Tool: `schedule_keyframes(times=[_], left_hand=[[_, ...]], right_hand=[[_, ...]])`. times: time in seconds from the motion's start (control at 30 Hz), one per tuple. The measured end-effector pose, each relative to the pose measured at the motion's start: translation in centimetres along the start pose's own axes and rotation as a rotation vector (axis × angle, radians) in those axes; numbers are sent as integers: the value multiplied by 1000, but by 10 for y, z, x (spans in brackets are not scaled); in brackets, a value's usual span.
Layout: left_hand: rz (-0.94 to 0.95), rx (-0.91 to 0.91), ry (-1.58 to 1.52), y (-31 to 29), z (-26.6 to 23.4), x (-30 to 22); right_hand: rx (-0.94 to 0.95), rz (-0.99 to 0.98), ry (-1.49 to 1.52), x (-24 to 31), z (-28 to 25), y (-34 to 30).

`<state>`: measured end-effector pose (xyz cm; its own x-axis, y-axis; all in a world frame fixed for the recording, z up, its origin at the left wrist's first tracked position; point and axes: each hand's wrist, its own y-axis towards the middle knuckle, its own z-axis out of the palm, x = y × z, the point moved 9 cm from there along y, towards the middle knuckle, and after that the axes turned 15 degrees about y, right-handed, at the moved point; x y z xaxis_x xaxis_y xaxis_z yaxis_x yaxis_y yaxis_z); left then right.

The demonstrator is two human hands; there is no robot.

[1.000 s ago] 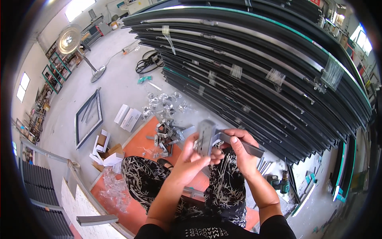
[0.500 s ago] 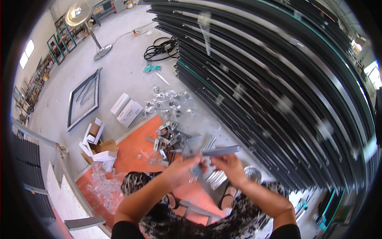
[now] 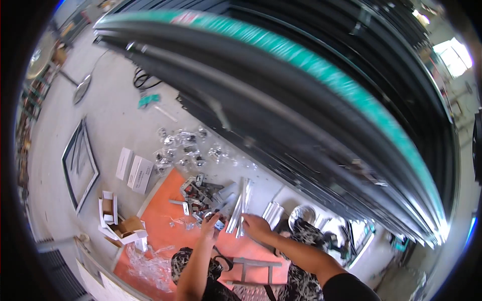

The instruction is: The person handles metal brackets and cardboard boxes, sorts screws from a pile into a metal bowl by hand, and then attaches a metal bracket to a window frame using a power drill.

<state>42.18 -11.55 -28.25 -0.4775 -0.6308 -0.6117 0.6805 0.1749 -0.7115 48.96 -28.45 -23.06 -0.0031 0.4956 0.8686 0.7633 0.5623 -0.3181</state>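
In my left hand [image 3: 211, 223] is a small metal hardware piece [image 3: 219, 225], with a grey metal strip [image 3: 228, 201] slanting up from the same fingers; the exact grip is partly hidden. To its right, my right hand [image 3: 256, 227] has its fingers curled in at the edge of a loose bundle of long silver metal strips [image 3: 241, 203]. The fingertips meet the rightmost strip. Just beyond my left hand lies a pile of metal brackets and hinge-like fittings [image 3: 193, 193] on the orange mat [image 3: 168, 200].
A tall stack of dark frame profiles [image 3: 281, 115] crosses the right side, close by. More silver strips [image 3: 272, 213] and a round metal bowl [image 3: 303, 214] lie right. Plastic-wrapped parts [image 3: 183, 148] sit beyond the mat. Open cartons [image 3: 128, 228] and crumpled plastic film [image 3: 150, 268] are left.
My hands have come apart: the left stays with the metal pieces, while the right has let go of them and moved down to the silver strips. The view has turned right.
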Motion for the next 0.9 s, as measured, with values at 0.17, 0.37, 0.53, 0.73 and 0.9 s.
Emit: schedule_keyframes(times=[0.17,0.37,0.53,0.73,0.9], left_hand=[[-283,-198,-157,-137,-18,52],[-158,-121,-85,-290,91,-77],[58,-246,110,-324,169,-198],[73,-84,-172,-314,258,-241],[-116,-18,-309,-299,298,-234]], right_hand=[[31,179,167,72,-40,-99],[-408,-312,-97,301,-294,-249],[-686,0,-695,361,-474,-299],[-617,133,-448,303,-494,-302],[-580,115,-415,303,-489,-298]])
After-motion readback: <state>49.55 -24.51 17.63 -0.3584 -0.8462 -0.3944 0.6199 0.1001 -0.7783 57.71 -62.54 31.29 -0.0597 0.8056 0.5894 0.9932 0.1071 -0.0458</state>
